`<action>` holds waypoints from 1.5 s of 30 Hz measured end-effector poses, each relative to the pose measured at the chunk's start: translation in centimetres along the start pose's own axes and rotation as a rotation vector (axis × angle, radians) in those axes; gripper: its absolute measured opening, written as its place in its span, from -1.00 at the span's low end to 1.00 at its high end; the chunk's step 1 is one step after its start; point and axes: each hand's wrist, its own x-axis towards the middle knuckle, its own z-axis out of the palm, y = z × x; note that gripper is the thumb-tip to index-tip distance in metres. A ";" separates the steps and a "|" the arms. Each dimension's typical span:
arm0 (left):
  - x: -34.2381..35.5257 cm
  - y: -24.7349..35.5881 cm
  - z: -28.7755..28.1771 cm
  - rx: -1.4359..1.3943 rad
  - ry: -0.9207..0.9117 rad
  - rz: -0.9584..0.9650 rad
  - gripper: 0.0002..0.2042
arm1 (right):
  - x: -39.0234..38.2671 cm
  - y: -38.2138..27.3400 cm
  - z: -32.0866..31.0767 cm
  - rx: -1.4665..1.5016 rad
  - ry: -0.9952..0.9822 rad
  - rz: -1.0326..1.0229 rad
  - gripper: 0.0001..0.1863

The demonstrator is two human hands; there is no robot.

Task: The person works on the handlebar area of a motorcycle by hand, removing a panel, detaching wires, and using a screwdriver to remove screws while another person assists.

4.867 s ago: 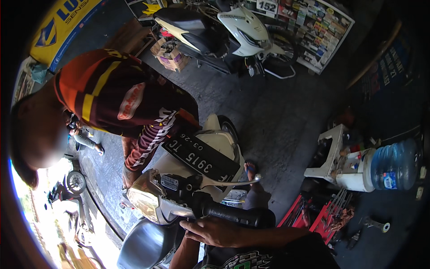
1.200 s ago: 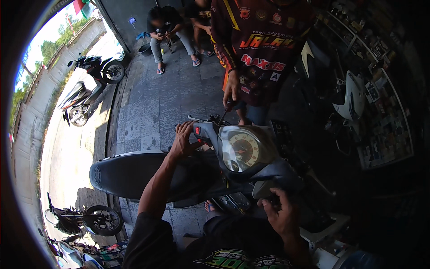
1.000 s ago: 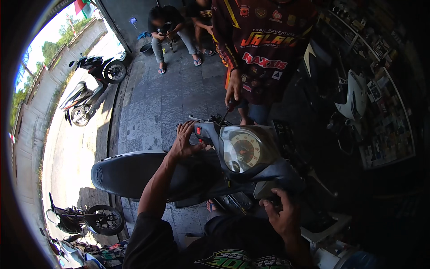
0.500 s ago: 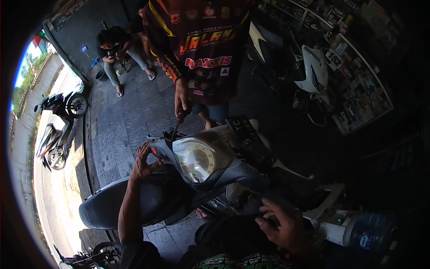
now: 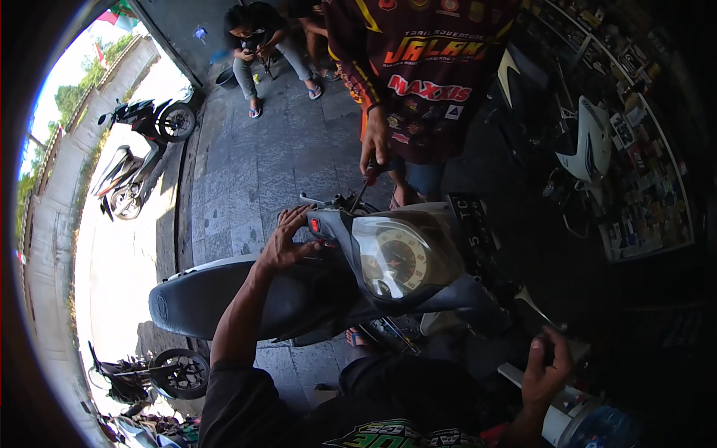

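Note:
A scooter's grey handlebar cover (image 5: 340,231) with a round speedometer (image 5: 399,261) is in front of me. My left hand (image 5: 287,243) grips the cover's left end, its fingers over the top edge and its thumb by a red switch. At the right, my right hand (image 5: 549,366) is raised with bent fingers and a gap at the thumb, beside the tip of a brake lever (image 5: 536,308). I see nothing held in it. Opposite me, a co-worker's hand (image 5: 376,142) holds a screwdriver (image 5: 364,190) slanting down to the cover's far side.
The scooter's dark seat (image 5: 209,299) extends left under my forearm. A dark plate (image 5: 472,220) sits beyond the speedometer. Two people sit at the back wall. Parked motorbikes (image 5: 142,164) stand outside on the left. A glass display case (image 5: 650,194) and a white scooter (image 5: 585,142) are at the right.
The view has shifted, so the scene sits farther right. My right hand has moved right and forward to the lever tip. My left hand and the co-worker's screwdriver stay at the cover.

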 end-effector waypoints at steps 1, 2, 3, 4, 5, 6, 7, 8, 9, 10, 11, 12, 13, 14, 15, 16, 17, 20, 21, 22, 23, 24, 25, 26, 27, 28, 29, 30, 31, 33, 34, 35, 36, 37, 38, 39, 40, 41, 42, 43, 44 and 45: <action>0.1 -0.4 0.2 0.018 0.008 0.025 -0.15 | 0.1 0.1 -0.1 -0.018 -0.014 0.004 -0.70; 0.0 -0.7 0.2 -0.012 0.009 0.020 -0.16 | 0.1 0.1 -0.2 -0.037 -0.026 0.009 -0.70; 0.1 -0.4 0.1 -0.042 0.009 0.022 -0.16 | 0.1 0.2 -0.3 -0.056 -0.031 0.017 -0.70; 0.2 -0.5 0.0 -0.072 0.008 0.026 -0.17 | 0.1 0.2 -0.4 -0.073 -0.029 0.008 -0.70; 0.2 -1.0 0.3 -0.067 0.035 0.034 -0.16 | 0.1 0.2 -0.3 -0.091 -0.026 0.000 -0.70; 0.4 -1.0 0.4 -0.078 0.033 0.027 -0.15 | 0.1 0.3 -0.2 -0.111 -0.018 -0.003 -0.70; 0.5 -0.8 0.2 -0.089 0.029 0.021 -0.15 | 0.2 0.5 -0.2 -0.131 -0.015 -0.007 -0.70; 0.6 -0.7 0.3 -0.100 0.024 0.016 -0.14 | 0.2 0.8 -0.2 -0.151 -0.011 -0.009 -0.70; 0.7 -1.1 0.5 -0.080 0.045 0.025 -0.12 | 0.3 0.9 -0.1 -0.168 -0.009 -0.009 -0.70; 0.7 -1.5 0.8 -0.059 0.065 0.035 -0.11 | 0.4 0.8 -0.1 -0.165 -0.019 0.007 -0.71; 0.6 -1.8 1.0 -0.039 0.084 0.046 -0.09 | 0.4 0.6 -0.1 -0.162 -0.028 0.025 -0.71; 0.8 -1.7 1.1 -0.030 0.081 0.034 -0.10 | 0.4 0.4 -0.1 -0.162 -0.031 0.048 -0.71; 1.0 -1.5 1.1 -0.022 0.078 0.024 -0.10 | 0.5 0.2 -0.1 -0.165 -0.031 0.047 -0.71; 1.2 -1.2 1.1 -0.015 0.073 0.014 -0.10 | 0.7 -0.1 0.0 -0.169 -0.030 0.047 -0.72; 1.2 -0.8 0.9 -0.013 0.082 0.011 -0.10 | 0.8 -0.5 0.1 -0.176 -0.033 0.049 -0.72; 1.4 -0.2 1.0 -0.014 0.088 0.012 -0.09 | 0.7 -0.5 0.1 -0.182 -0.021 0.036 -0.73; 1.7 0.2 1.2 -0.017 0.094 0.013 -0.09 | 0.7 -0.3 0.4 -0.191 -0.008 0.024 -0.74; 1.2 -0.8 1.4 -0.014 0.093 -0.022 -0.06 | 0.9 -0.4 0.5 -0.173 -0.023 0.029 -0.75; 1.1 -0.9 1.5 -0.015 0.090 -0.015 -0.04 | 1.0 -0.5 0.4 -0.161 -0.035 0.036 -0.76; 1.0 -0.8 1.6 -0.017 0.088 -0.008 -0.02 | 0.9 -0.5 0.3 -0.175 -0.031 0.031 -0.76; 1.0 -0.8 1.4 -0.010 0.091 -0.003 0.00 | 0.9 -0.4 0.3 -0.180 -0.027 0.020 -0.77; 1.0 -0.6 1.2 -0.019 0.073 0.003 0.02 | 1.0 -0.5 0.3 -0.184 -0.024 0.009 -0.77; 1.0 -0.5 0.9 -0.021 0.057 0.008 0.04 | 1.0 -0.7 0.4 -0.189 -0.016 -0.001 -0.78; 0.9 -0.5 0.8 -0.023 0.042 0.012 0.06 | 1.0 -0.7 0.4 -0.192 -0.012 -0.002 -0.78; 1.0 -0.8 1.0 0.010 0.042 0.025 0.08 | 0.9 -0.6 0.4 -0.192 -0.005 -0.004 -0.78; 1.0 -0.9 1.3 0.020 0.054 0.023 0.08 | 0.8 -0.6 0.4 -0.191 0.001 -0.006 -0.78; 1.0 -0.9 1.7 0.031 0.066 0.019 0.08 | 0.8 -0.6 0.3 -0.195 -0.002 -0.002 -0.78; 1.0 -1.0 1.9 0.044 0.080 0.016 0.08 | 0.8 -0.7 0.3 -0.197 -0.003 0.001 -0.78; 1.0 -1.0 1.8 0.048 0.080 0.013 0.08 | 0.8 -0.8 0.3 -0.199 -0.005 0.004 -0.78; 1.1 -1.0 1.9 0.051 0.084 0.010 0.09 | 0.8 -0.9 0.2 -0.203 -0.007 -0.014 -0.78; 1.2 -1.0 1.9 0.036 0.070 0.012 0.07 | 0.9 -1.0 0.2 -0.207 -0.007 -0.024 -0.78; 1.3 -1.1 1.9 0.021 0.057 0.014 0.05 | 0.9 -1.1 0.1 -0.211 -0.006 -0.037 -0.78; 1.3 -1.1 1.6 0.010 0.044 0.017 0.03 | 1.0 -1.1 0.1 -0.210 -0.004 -0.050 -0.77; 1.4 -1.2 1.4 -0.016 0.030 0.017 -0.01 | 1.0 -1.0 0.1 -0.209 -0.003 -0.063 -0.77; 1.4 -1.3 1.1 -0.043 0.016 0.016 -0.04 | 1.0 -0.9 0.0 -0.217 -0.004 -0.072 -0.77; 1.3 -1.3 0.8 -0.065 0.002 0.011 -0.07 | 0.9 -0.7 0.0 -0.220 -0.010 -0.082 -0.77; 1.3 -1.4 0.6 -0.089 -0.003 0.008 -0.10 | 0.9 -0.6 0.0 -0.223 -0.016 -0.093 -0.77; 1.4 -1.5 0.5 -0.112 -0.007 0.003 -0.13 | 0.9 -0.6 0.0 -0.226 -0.014 -0.100 -0.77; 1.4 -1.9 0.1 -0.128 -0.011 -0.003 -0.15 | 0.9 -0.6 0.2 -0.223 -0.013 -0.106 -0.78; 1.3 -2.1 0.1 -0.142 -0.003 0.006 -0.16 | 0.8 -0.7 0.3 -0.218 -0.012 -0.114 -0.78; 1.4 -2.0 0.4 -0.154 0.006 0.013 -0.17 | 0.8 -0.9 0.3 -0.221 -0.015 -0.099 -0.78; 1.3 -2.0 0.4 -0.155 0.017 0.016 -0.17 | 0.7 -1.0 0.3 -0.213 -0.019 -0.086 -0.78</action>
